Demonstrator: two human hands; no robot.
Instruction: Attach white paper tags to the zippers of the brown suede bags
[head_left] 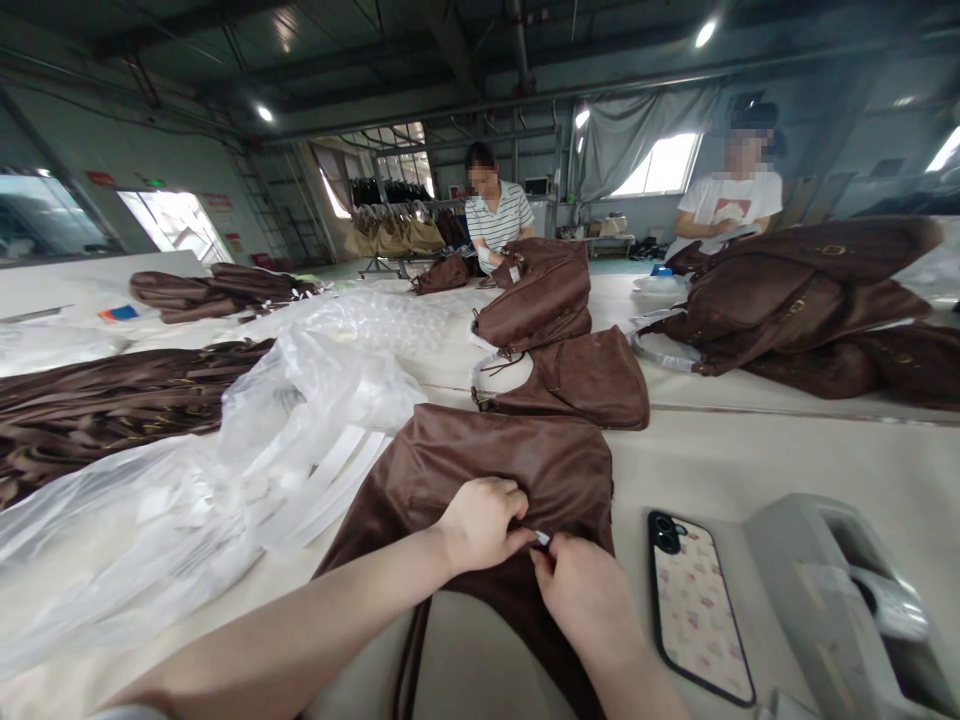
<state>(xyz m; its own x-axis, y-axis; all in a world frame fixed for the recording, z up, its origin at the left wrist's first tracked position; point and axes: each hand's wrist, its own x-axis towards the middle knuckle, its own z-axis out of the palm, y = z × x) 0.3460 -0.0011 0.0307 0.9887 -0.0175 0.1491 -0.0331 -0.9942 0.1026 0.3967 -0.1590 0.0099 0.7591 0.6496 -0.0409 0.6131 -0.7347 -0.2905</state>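
A dark brown handbag (450,450) lies flat on the table in front of me, its strap toward me. Both my hands meet at the bag's near opening edge. My left hand (487,520) is closed, fingers curled over the bag and thumb at its edge. Opposite it, my right hand (589,590) is closed in a pinch at the same spot. A small white piece (541,538), too small to identify, shows between the fingertips, at the right hand's. The fingers partly hide what they grip.
Right of the bag lie a phone (701,600) and a grey tape dispenser (832,600). Clear plastic bags (247,470) and brown straps (112,400) cover the left. Further brown bags (577,375) lie ahead, with a stack (795,300) at right. Two people stand across the table.
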